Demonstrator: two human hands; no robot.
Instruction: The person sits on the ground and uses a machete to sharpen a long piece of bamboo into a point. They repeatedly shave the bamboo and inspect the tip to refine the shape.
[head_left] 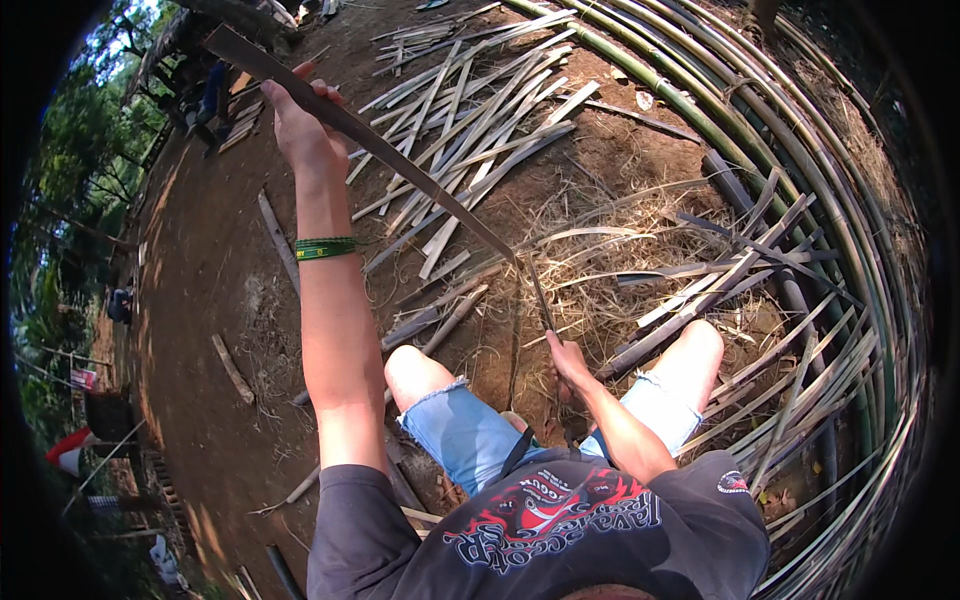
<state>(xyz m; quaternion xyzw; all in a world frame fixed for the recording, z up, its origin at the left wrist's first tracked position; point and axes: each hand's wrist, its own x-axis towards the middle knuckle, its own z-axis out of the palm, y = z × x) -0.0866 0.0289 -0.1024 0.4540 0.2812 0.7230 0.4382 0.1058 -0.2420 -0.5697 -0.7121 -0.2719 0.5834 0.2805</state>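
My left hand (pixel 300 120) is raised far out ahead and grips the upper end of a long flat bamboo strip (pixel 400 160). The strip slants down to the right toward my knees. My right hand (pixel 567 362) is low between my knees, closed on the handle of a knife (pixel 541 300). The knife's dark blade points up and meets the strip's lower end. A green band (pixel 326 247) circles my left wrist. I sit in cut-off denim shorts (pixel 470 430).
A pile of split pale bamboo strips (pixel 470 120) lies on the dirt ahead. Long green bamboo poles (pixel 760 130) curve along the right. Dry shavings (pixel 620 250) and dark offcuts cover the ground by my right knee. Short sticks (pixel 232 368) lie to the left.
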